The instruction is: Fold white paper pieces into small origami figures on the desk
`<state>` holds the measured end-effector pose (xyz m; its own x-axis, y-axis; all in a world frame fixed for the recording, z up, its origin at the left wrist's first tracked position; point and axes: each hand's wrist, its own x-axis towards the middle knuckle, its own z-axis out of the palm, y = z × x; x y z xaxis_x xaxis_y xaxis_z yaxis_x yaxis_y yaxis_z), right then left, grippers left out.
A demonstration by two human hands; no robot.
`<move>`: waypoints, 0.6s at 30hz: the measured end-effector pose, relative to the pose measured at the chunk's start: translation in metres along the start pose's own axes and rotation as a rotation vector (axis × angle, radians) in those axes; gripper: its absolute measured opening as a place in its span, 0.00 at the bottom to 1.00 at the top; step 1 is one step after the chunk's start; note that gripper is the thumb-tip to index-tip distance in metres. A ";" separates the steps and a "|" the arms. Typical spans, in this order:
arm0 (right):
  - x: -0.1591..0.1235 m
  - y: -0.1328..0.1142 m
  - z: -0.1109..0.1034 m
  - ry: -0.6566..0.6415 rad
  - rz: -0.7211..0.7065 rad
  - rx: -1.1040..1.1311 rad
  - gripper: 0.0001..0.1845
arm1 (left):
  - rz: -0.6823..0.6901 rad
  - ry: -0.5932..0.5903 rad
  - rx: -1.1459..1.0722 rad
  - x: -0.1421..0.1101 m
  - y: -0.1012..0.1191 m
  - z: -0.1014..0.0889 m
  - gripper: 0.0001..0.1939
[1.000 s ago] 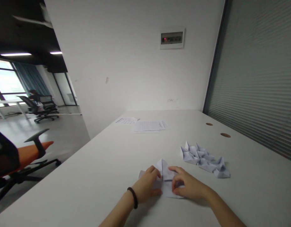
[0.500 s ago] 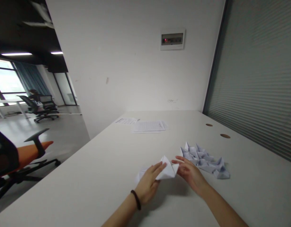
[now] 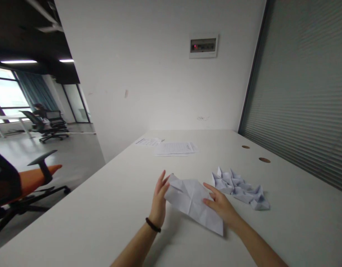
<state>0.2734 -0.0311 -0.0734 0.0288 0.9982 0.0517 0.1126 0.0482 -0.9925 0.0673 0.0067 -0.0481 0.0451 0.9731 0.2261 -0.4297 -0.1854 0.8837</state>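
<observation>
A creased white sheet of paper point(image 3: 191, 202), partly unfolded, is held tilted just above the white table point(image 3: 118, 207). My left hand point(image 3: 159, 200), with a dark band at its wrist, has the sheet's left edge at its fingers; the index finger points up, apart from the rest. At the right side of the sheet, my right hand point(image 3: 219, 205) grips it with fingertips on the upper face; its other fingers are partly hidden. Beyond that hand lies a group of folded white paper pieces point(image 3: 239, 187) with pointed tips.
Printed sheets point(image 3: 175, 148) lie farther back on the table, near the wall. Two round holes, one of them a cable hole point(image 3: 264, 160), are set along the right side by the blinds point(image 3: 299, 111). An orange office chair point(image 3: 34, 181) stands left of the table.
The folded paper has opened out into a wider, creased sheet. My left hand has moved left and up to its edge, while my right hand has closed on its right side.
</observation>
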 end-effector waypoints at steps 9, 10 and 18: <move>-0.007 -0.008 -0.014 -0.202 -0.186 -0.740 0.32 | 0.249 -0.513 1.172 0.010 -0.025 -0.027 0.22; -0.007 -0.008 -0.014 -0.181 -0.192 -0.752 0.32 | 0.263 -0.601 1.274 0.007 -0.028 -0.026 0.23; -0.005 -0.005 -0.011 0.014 -0.123 -0.822 0.17 | 0.246 -0.610 1.479 0.004 -0.018 -0.016 0.19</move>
<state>0.2836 -0.0364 -0.0670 -0.0196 0.9867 0.1617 0.8052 0.1115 -0.5824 0.0607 0.0157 -0.0692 0.5978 0.7719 0.2164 0.7026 -0.6344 0.3223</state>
